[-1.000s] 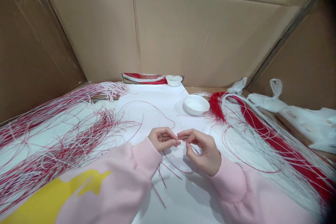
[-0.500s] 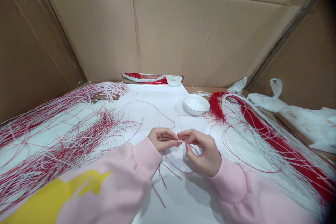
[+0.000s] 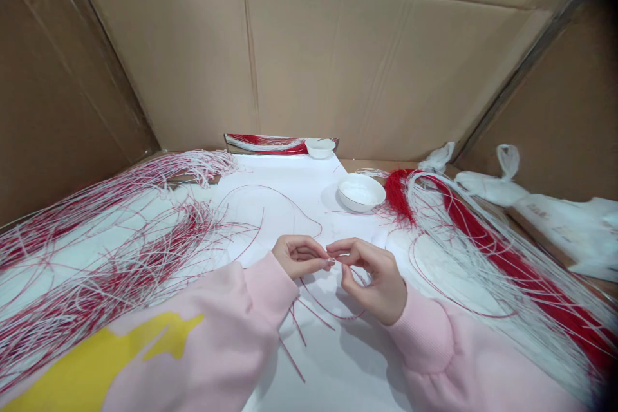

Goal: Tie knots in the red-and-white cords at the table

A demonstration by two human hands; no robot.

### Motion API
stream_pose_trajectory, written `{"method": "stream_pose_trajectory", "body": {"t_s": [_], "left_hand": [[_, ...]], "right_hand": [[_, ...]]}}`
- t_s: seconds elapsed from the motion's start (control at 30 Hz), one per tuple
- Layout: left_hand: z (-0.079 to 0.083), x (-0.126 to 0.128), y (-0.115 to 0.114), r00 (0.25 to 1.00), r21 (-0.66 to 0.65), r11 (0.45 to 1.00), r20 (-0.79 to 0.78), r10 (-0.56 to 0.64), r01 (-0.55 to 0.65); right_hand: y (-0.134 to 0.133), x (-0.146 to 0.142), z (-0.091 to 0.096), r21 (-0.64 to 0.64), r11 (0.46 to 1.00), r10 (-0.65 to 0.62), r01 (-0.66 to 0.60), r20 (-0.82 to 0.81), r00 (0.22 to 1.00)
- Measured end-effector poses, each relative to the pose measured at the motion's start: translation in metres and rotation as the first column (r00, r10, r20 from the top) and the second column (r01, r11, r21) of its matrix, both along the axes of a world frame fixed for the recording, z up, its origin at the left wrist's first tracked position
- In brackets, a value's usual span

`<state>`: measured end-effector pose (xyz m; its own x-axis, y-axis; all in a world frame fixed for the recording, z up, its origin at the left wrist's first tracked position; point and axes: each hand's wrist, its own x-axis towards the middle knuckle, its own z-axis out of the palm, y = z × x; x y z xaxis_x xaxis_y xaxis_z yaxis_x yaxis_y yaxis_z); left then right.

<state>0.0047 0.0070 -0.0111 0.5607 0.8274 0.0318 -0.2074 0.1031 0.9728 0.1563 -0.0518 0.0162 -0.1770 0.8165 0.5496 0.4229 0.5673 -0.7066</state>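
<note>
Over the white sheet, my left hand (image 3: 300, 257) is closed, pinching a thin red-and-white cord between thumb and fingertips. My right hand (image 3: 374, 275) is just to its right, index fingertip almost touching the left one. Its thumb and a finger close on the same cord, whose exact grip point is too small to make out. A length of red cord (image 3: 333, 312) curves on the sheet below both hands. Several short cord ends (image 3: 292, 360) stick out under my left wrist.
Tangled red-and-white cords (image 3: 159, 257) spread on the left. A red and white bundle (image 3: 502, 244) lies on the right. One white bowl (image 3: 362, 203) stands beyond my hands, a smaller bowl (image 3: 320, 149) behind it. Plastic bags (image 3: 574, 225) sit far right; cardboard walls (image 3: 328, 45) enclose the table.
Almost nothing differs; both hands hold the same position, with at most a slight shift of the fingertips.
</note>
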Motion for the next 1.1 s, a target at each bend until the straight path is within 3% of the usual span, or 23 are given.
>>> {"method": "stream_pose_trajectory", "body": {"t_s": [1.1], "left_hand": [[-0.0041, -0.0007, -0.0006, 0.999, 0.116, 0.993, -0.041, 0.006, -0.001]], "right_hand": [[0.0001, 0.0008, -0.0013, 0.039, 0.999, 0.0, 0.0, 0.015, 1.0]]}}
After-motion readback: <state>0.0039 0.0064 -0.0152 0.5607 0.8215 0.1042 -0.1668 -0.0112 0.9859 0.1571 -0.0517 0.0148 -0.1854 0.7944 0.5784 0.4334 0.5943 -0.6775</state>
